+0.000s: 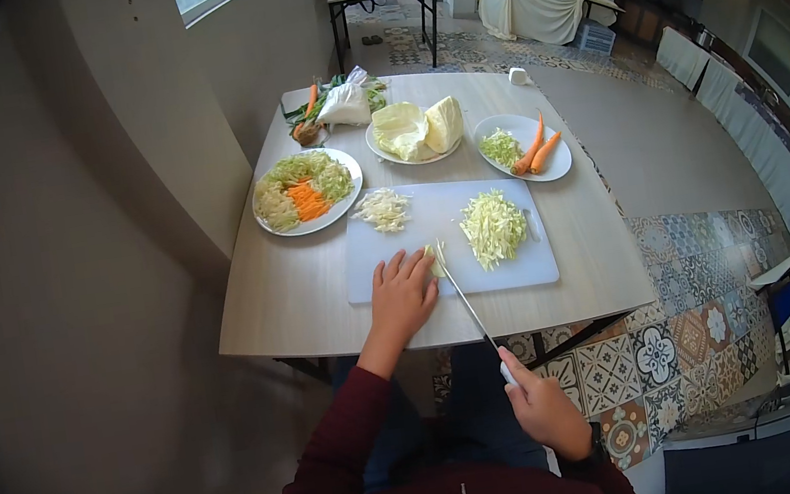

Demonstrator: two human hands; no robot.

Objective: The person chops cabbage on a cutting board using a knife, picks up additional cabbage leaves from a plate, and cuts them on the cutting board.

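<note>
At centre, a cabbage piece [435, 266] is pinned on the cutting board [429, 204], seemingly against slipping, by the flattened left hand [403, 292]; below, rightward, the knife [470, 307] is gripped by the right hand [545, 408].

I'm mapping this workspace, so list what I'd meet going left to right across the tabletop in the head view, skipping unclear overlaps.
Plate of shredded vegetables → left hand → larger heap of shredded cabbage → two carrots on a plate.
</note>
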